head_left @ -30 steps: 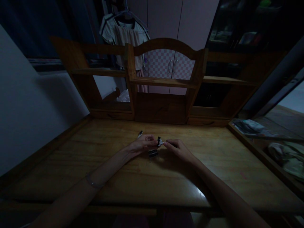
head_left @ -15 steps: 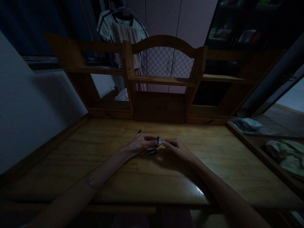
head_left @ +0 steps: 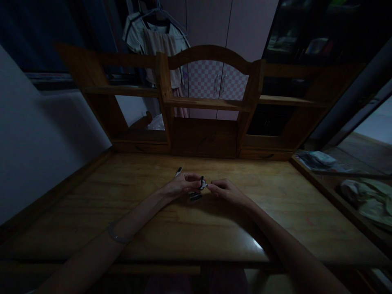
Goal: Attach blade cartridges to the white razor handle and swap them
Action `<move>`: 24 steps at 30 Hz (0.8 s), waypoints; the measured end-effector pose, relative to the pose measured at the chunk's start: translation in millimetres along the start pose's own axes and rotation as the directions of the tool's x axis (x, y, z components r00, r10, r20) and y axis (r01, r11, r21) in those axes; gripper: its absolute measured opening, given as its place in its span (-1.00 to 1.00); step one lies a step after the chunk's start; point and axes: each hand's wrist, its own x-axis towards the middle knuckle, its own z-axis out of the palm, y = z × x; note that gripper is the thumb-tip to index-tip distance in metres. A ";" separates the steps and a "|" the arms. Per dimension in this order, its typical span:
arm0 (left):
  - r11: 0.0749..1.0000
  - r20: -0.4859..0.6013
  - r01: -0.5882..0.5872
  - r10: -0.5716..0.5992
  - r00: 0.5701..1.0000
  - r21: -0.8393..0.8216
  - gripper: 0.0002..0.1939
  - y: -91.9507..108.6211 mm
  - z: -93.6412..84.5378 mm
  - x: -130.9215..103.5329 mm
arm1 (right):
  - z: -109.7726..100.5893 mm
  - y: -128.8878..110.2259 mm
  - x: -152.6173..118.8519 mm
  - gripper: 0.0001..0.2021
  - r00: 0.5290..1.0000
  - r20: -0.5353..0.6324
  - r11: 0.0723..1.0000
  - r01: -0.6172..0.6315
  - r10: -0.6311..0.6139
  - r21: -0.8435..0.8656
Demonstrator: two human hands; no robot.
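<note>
Over the middle of the wooden desk (head_left: pixel 171 241), my left hand (head_left: pixel 183 184) pinches a small black-and-silver piece (head_left: pixel 202 183) between thumb and fingers. My right hand (head_left: pixel 225 190) is closed, thumb against forefinger, at the thin shiny end that points right from this piece. The exact kind of the piece is too small and dark to tell. Just below my left fingers lies a small dark holder with light stripes (head_left: pixel 195 196), resting on the desk. A white-and-black handle (head_left: pixel 179 170) shows behind my left hand, its lower part hidden by the hand.
A wooden shelf unit (head_left: pixel 208 105) with low drawers stands along the desk's back edge. To the left is a white wall (head_left: pixel 45 134). Past the raised right rim lie a plastic-wrapped bundle (head_left: pixel 321 159) and crumpled cloth (head_left: pixel 367 196). Clothes (head_left: pixel 159 41) hang behind the shelves.
Both hands keep nearly the same pose around the small piece. The whole view has shifted slightly, and the piece appears a little further left, turned slightly.
</note>
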 end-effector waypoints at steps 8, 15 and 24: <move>1.000 -0.011 0.006 -0.006 1.000 -0.015 -0.66 6.8 6.3 -4.0 | 0.7 -1.5 0.0 -0.54 1.000 -0.003 0.999 0.022 -0.022 0.023; 0.999 -0.035 -0.046 0.045 0.998 -0.027 -0.66 8.6 1.2 -1.7 | -0.9 -9.7 -1.9 -0.57 0.988 -0.145 0.995 0.049 -0.061 -0.088; 1.000 -0.009 -0.003 0.003 1.000 0.007 -0.64 5.2 1.1 -1.7 | 2.2 -14.8 -2.4 -0.57 0.988 -0.140 0.991 0.046 -0.063 -0.125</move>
